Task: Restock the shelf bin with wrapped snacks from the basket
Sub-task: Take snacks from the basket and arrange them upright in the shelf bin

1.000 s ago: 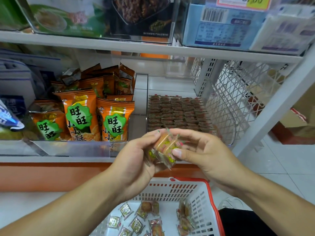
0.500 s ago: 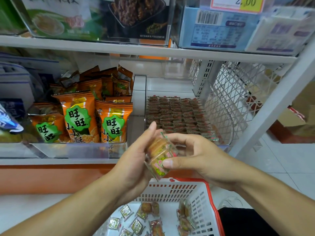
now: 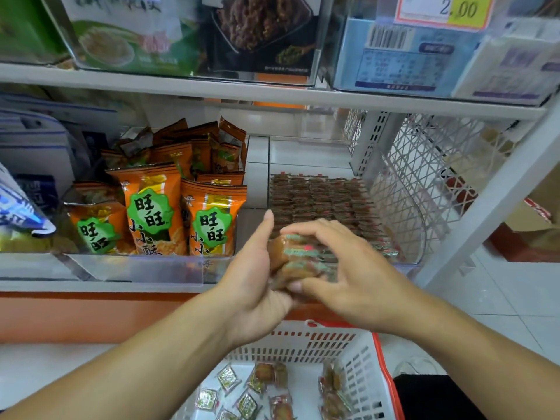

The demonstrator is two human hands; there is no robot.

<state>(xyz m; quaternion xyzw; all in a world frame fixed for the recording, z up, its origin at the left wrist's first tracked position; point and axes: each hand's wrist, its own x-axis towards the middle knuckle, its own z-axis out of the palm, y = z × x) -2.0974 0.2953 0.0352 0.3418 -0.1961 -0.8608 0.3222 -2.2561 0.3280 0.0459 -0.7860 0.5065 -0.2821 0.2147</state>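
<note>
A small stack of wrapped snacks [image 3: 298, 257], brown cakes in clear wrappers with green and red print, sits between my two hands just in front of the shelf edge. My left hand [image 3: 257, 277] cups the stack from the left and below, fingers upright. My right hand [image 3: 342, 268] grips it from the right, fingers over the top and thumb underneath. Behind them the clear shelf bin [image 3: 419, 237] holds tidy rows of the same snacks [image 3: 318, 195]. Below, the white basket with a red rim [image 3: 303, 344] contains several loose wrapped snacks [image 3: 263, 380].
Orange snack bags [image 3: 151, 213] fill the bin to the left behind a clear front lip. A white lattice side panel [image 3: 424, 165] and a slanted shelf post [image 3: 491, 201] stand at the right. The upper shelf [image 3: 272, 95] carries boxed goods overhead.
Both hands rose and moved forward with the snack stack, from above the basket up to the front of the shelf bin. My right hand now covers the stack's top.
</note>
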